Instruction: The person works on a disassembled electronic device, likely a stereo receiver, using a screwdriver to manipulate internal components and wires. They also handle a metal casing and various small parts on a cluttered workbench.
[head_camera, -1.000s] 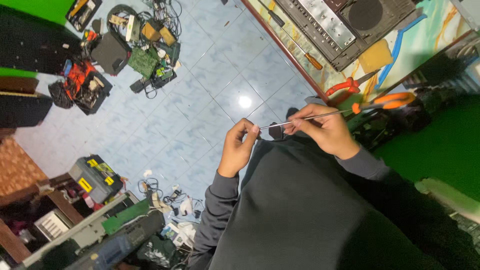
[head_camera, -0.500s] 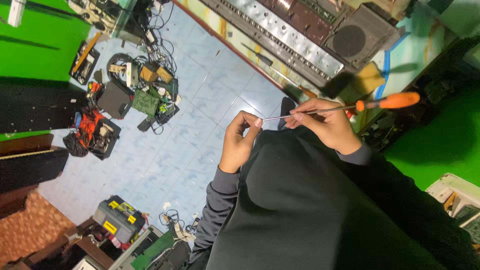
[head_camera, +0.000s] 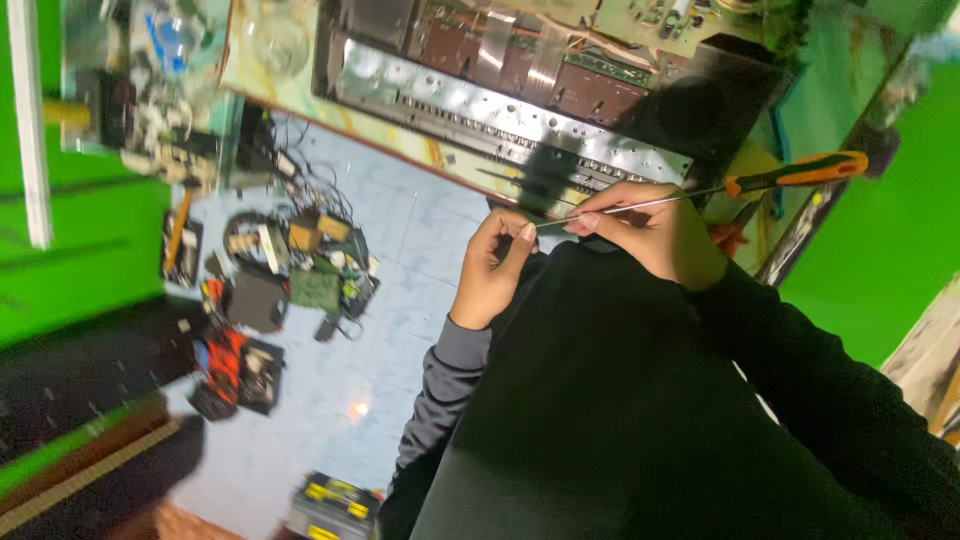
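The right hand (head_camera: 655, 232) pinches the thin metal shaft of a long screwdriver (head_camera: 700, 193) between closed thumb and fingers, its orange-and-black handle pointing away to the upper right. The left hand (head_camera: 492, 270) is curled shut at the tip of the shaft, fingertips pressed together on something too small and shadowed to make out. Both hands hover above a dark garment (head_camera: 620, 420) that fills the lower right and hides whatever lies under it. Just beyond the hands sits an opened electronic chassis (head_camera: 520, 90), a long silver panel along its near edge and brown circuit boards inside; its far side is cut off by the top of the view. On the pale blue tiled floor (head_camera: 400, 330) lies a tangle of cables, small boxes and a green circuit board (head_camera: 315, 290), blurred. A black case with yellow clasps (head_camera: 335, 500) is cut off at the bottom edge. Green walls (head_camera: 80, 270) close the sides.
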